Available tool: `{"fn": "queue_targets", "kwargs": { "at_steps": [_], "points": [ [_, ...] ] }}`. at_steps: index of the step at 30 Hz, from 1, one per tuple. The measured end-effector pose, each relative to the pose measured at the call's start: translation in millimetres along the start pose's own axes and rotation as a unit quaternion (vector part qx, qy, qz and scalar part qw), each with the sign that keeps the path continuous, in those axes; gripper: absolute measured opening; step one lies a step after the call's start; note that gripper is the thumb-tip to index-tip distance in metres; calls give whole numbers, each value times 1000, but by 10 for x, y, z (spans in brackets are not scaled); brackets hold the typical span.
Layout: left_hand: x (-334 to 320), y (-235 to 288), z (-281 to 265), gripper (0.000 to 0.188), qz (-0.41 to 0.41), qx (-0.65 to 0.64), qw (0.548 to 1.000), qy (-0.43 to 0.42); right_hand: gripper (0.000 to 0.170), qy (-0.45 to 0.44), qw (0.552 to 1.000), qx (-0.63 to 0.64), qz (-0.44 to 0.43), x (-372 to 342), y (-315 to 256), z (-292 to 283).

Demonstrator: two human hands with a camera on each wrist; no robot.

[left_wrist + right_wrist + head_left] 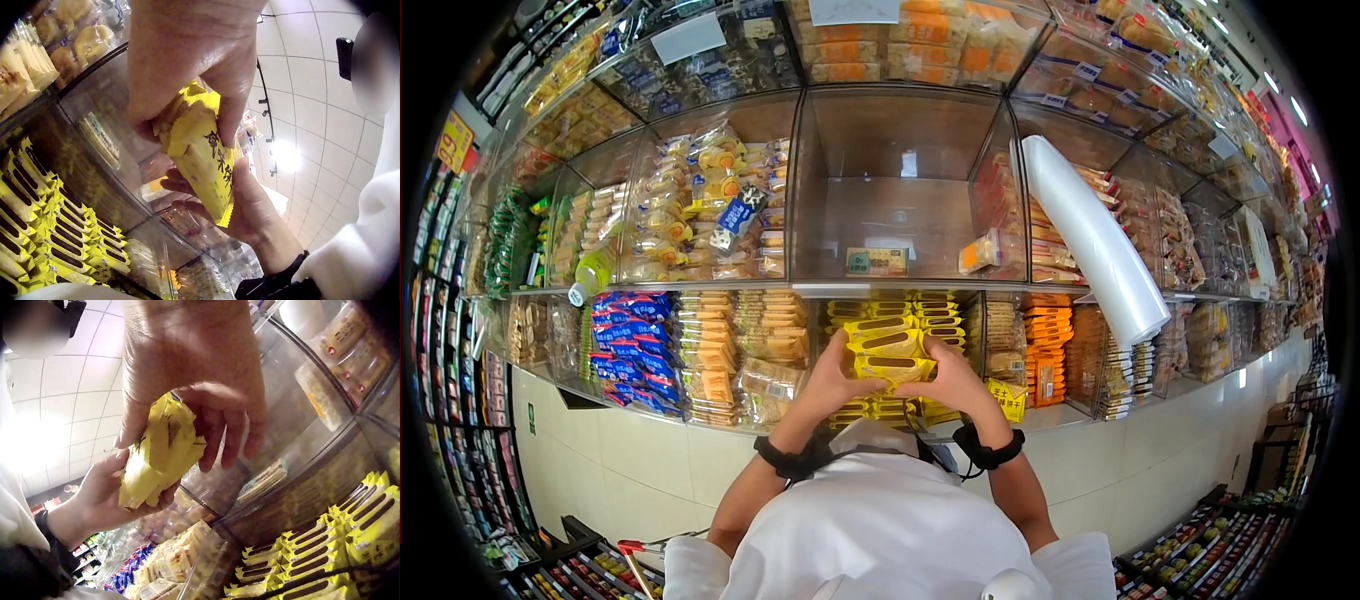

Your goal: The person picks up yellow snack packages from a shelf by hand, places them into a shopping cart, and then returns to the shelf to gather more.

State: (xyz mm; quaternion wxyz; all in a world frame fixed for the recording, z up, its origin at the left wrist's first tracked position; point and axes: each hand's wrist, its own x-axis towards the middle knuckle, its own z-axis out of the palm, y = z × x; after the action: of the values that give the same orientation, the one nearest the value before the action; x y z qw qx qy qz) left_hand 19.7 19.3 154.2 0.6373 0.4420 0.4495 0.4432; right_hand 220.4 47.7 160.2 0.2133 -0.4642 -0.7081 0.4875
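Observation:
Both hands hold a small stack of yellow snack packets (888, 350) in front of the body, over a bin of matching yellow packets (62, 237). My left hand (832, 378) grips the stack's left end, its thumb along the near side. At the opposite end, my right hand (952, 376) grips it with thumb and fingers. Dark printed characters show on one wrapper (209, 156) in the left wrist view. Crimped wrapper ends face the camera in the right wrist view, where several right fingers (231, 434) extend past the packets.
Clear-walled bins surround the work: blue packets (635, 350) to the left, orange packets (1048, 350) to the right. A roll of plastic bags (1095, 240) lies across the right-hand bins. A green-capped bottle (595, 270) leans at the left, and a yellow sign (1007, 398) stands near the right hand.

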Motion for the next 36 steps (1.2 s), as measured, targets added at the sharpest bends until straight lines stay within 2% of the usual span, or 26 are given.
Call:
{"fn": "queue_targets", "kwargs": {
  "at_steps": [16,36],
  "points": [
    [23,-57,-21,66,9,51,999,10,62,-4,999,30,19,14,-73,7],
    [42,-59,-13,66,8,119,993,6,56,-3,998,55,-12,36,95,84]
  ]
}}
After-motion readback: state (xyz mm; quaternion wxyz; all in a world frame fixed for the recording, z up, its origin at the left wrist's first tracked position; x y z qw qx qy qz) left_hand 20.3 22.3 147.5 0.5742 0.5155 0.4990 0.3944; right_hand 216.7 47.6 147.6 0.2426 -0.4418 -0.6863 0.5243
